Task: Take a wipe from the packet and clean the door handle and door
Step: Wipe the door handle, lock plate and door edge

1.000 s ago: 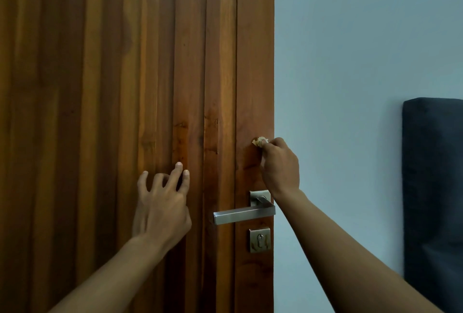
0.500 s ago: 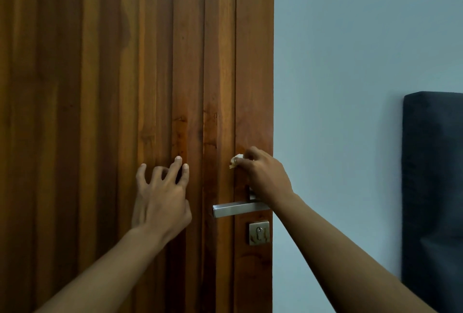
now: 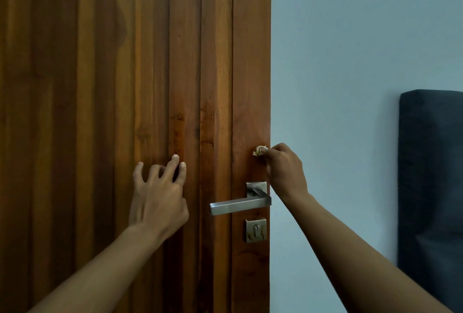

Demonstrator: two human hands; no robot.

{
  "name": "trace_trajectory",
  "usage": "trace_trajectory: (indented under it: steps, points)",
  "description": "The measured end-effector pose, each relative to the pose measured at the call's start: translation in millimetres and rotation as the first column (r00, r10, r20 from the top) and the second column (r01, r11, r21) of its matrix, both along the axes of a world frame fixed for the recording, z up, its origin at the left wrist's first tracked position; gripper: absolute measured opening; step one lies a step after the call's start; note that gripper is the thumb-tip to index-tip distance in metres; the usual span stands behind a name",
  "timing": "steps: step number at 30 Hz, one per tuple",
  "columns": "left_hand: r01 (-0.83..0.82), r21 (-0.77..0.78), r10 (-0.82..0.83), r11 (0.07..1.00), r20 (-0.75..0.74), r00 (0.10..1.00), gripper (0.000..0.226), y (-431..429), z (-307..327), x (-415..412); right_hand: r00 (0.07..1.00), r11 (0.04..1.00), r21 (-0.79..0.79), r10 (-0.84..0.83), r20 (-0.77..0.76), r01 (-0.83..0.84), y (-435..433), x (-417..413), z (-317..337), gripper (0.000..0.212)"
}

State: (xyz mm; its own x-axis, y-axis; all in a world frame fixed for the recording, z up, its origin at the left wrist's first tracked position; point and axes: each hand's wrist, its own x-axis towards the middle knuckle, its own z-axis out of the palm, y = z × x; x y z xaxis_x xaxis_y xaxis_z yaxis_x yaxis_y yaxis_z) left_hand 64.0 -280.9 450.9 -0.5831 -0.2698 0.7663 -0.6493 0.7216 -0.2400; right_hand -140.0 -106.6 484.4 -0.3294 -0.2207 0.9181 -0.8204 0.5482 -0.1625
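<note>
A brown slatted wooden door [image 3: 105, 87] fills the left half of the view. Its steel lever handle [image 3: 238, 205] sits near the right edge, with a square keyhole plate [image 3: 256, 230] below it. My right hand [image 3: 284, 171] is closed on a small crumpled wipe [image 3: 258, 150] and presses it against the door's right edge just above the handle. My left hand [image 3: 159, 194] rests its spread fingertips on the slats left of the handle and holds nothing. The wipe packet is not in view.
A pale blue wall [image 3: 338, 87] stands right of the door edge. A dark grey padded headboard [image 3: 431, 187] stands against it at the far right.
My right hand with the wipe has slid right and slightly up from the slat left of the handle plate back to the door's edge. My left hand stays put on the slats.
</note>
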Motion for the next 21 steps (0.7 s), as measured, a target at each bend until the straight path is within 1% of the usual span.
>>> trace_trajectory:
  steps: [2,4,9,11,15,18,21]
  points:
    - [0.005,-0.001,-0.005,1.000,-0.003,1.000,0.073,-1,0,0,0.999,0.997,-0.079,-0.005,0.038,0.008,0,-1,1,0.022]
    - [0.007,0.001,-0.007,1.000,0.001,1.000,0.072,0,0,0,0.997,0.993,-0.120,0.001,0.079,0.008,0,-1,2,0.022]
    - [-0.001,-0.001,0.001,1.000,-0.003,1.000,0.072,1,-1,-1,0.998,0.999,-0.037,0.011,0.070,-0.008,2,7,-4,0.021]
    - [-0.010,0.003,0.010,1.000,-0.001,1.000,0.073,1,-1,-2,0.999,0.999,0.025,0.022,0.048,-0.023,1,11,-6,0.021]
    - [-0.010,-0.003,0.010,1.000,-0.007,1.000,0.073,2,-1,-1,0.985,0.970,0.173,0.166,0.038,-0.170,-10,25,-3,0.016]
    - [-0.009,-0.010,0.009,1.000,-0.006,1.000,0.072,2,0,0,0.974,0.918,0.360,0.212,-0.085,-0.168,-14,31,1,0.022]
    - [-0.012,-0.007,0.012,1.000,-0.002,1.000,0.072,2,-1,0,0.961,0.838,0.518,0.258,-0.098,-0.172,-8,30,10,0.026]
